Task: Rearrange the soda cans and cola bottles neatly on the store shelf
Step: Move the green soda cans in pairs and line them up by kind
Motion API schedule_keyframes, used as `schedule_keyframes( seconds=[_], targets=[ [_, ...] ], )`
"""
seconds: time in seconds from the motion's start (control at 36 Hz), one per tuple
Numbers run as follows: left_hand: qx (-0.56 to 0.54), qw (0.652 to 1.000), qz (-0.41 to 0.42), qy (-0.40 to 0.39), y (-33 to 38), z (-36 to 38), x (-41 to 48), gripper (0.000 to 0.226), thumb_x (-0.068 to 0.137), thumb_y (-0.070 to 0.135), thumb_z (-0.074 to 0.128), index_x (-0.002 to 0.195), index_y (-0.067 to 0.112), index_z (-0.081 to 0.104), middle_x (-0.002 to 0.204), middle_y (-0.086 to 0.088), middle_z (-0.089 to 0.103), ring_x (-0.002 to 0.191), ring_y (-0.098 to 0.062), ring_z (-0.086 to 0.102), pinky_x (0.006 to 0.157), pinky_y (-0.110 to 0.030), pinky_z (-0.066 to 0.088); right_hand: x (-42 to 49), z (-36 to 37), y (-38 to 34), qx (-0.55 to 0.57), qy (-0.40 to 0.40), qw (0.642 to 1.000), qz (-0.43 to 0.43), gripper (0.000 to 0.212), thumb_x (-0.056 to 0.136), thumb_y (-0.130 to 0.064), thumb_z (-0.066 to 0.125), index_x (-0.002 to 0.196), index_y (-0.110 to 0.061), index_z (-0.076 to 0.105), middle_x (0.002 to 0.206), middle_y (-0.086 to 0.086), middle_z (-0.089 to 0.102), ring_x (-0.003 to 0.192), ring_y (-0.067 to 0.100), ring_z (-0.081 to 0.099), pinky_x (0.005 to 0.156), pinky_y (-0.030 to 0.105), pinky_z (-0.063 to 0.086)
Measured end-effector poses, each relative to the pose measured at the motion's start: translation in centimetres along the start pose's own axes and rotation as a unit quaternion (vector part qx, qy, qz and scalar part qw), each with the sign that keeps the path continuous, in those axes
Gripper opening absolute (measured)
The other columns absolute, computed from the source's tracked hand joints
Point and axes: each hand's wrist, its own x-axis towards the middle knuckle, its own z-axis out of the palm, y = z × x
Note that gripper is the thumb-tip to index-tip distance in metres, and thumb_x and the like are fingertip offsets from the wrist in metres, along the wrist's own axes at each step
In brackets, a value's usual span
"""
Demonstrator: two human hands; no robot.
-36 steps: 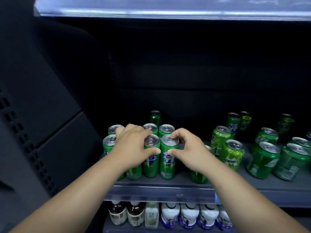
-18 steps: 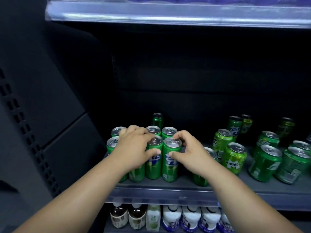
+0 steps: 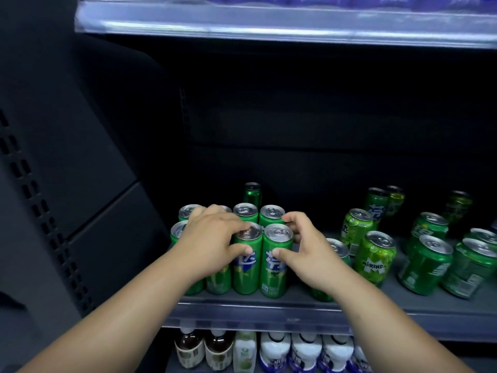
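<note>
Left hand (image 3: 215,243) grips one slim green can (image 3: 247,270), right hand (image 3: 306,254) its 3 o'clock neighbour (image 3: 275,273); squeeze them together upright.

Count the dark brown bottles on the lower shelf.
2. One brown bottle at the row's left end, a second brown bottle right of it, beside a pale green bottle. More may hide behind.

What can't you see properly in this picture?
Head view:
- Slim can under the left hand: top and label covered by the hand.
- Short can behind the right hand: mostly hidden by the wrist.
- Lower-shelf bottles: cut off by the bottom edge.
- Back-right cans: too dark to read.
</note>
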Motion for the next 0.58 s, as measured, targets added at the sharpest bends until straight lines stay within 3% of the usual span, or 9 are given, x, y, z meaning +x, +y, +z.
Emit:
schedule_keyframes(
  seconds=[0.11, 0.19, 0.25, 0.33, 0.47, 0.58],
  targets=[
    [0.011, 0.999, -0.003, -0.037, 0.1, -0.5, 0.4, 0.064, 0.079, 0.069, 0.061, 0.136, 0.042, 0.051, 0.134, 0.019, 0.055, 0.133, -0.012, 0.036, 0.109, -0.038, 0.025, 0.5, -0.4, 0.1, 0.005, -0.028, 1.0, -0.007, 0.071, 0.062, -0.053, 0.077, 0.124, -0.045, 0.042, 0.129, -0.012, 0.055, 0.121, 0.009, 0.056, 0.101, 0.043, 0.051],
    [-0.002, 0.998, 0.001, -0.066, -0.1, -0.9, 0.9, 0.075, 0.067, 0.08, 0.058, 0.134, 0.045, 0.051, 0.127, 0.018, 0.055, 0.127, -0.012, 0.039, 0.107, -0.039, 0.029, 1.2, -0.8, -0.3, 0.007, -0.009, 0.999, -0.031, 0.069, 0.058, -0.057, 0.077, 0.12, -0.04, 0.051, 0.128, -0.013, 0.055, 0.118, 0.006, 0.057, 0.1, 0.039, 0.051],
    [-0.033, 0.998, -0.003, -0.051, -0.2, -1.3, 1.3, 0.082, 0.062, 0.088, 0.044, 0.131, 0.045, 0.054, 0.123, 0.017, 0.055, 0.122, -0.012, 0.044, 0.104, -0.038, 0.033, 2.0, -1.0, -0.7, 0.018, 0.011, 0.999, -0.036, 0.063, 0.057, -0.058, 0.076, 0.114, -0.038, 0.057, 0.124, -0.013, 0.058, 0.113, 0.007, 0.059, 0.098, 0.037, 0.052],
    [-0.06, 0.998, -0.014, -0.004, -0.6, -1.7, 2.5, 0.074, 0.069, 0.084, 0.033, 0.125, 0.043, 0.058, 0.12, 0.017, 0.058, 0.115, -0.013, 0.052, 0.1, -0.041, 0.04, 3.4, -1.5, -1.2, 0.027, 0.036, 0.998, -0.039, 0.054, 0.061, -0.054, 0.078, 0.109, -0.035, 0.062, 0.12, -0.01, 0.061, 0.11, 0.007, 0.059, 0.096, 0.034, 0.051],
    [-0.062, 0.996, -0.055, -0.039, -1.3, -1.4, 5.7, 0.052, 0.084, 0.066, 0.054, 0.128, 0.039, 0.057, 0.126, 0.013, 0.058, 0.113, -0.014, 0.056, 0.097, -0.041, 0.046, 6.4, -2.2, -1.5, 0.016, 0.03, 0.999, -0.009, 0.037, 0.076, -0.036, 0.083, 0.109, -0.034, 0.066, 0.122, -0.006, 0.061, 0.11, 0.012, 0.059, 0.094, 0.035, 0.051],
    [-0.057, 0.99, -0.079, -0.1, -1.6, -0.6, 7.8, 0.052, 0.081, 0.061, 0.062, 0.128, 0.039, 0.058, 0.126, 0.007, 0.061, 0.114, -0.016, 0.058, 0.096, -0.039, 0.049, 8.2, -2.2, -1.6, 0.012, -0.027, 0.999, 0.027, 0.032, 0.078, -0.03, 0.083, 0.106, -0.031, 0.068, 0.114, -0.008, 0.065, 0.107, 0.013, 0.062, 0.095, 0.035, 0.052]
  ],
)
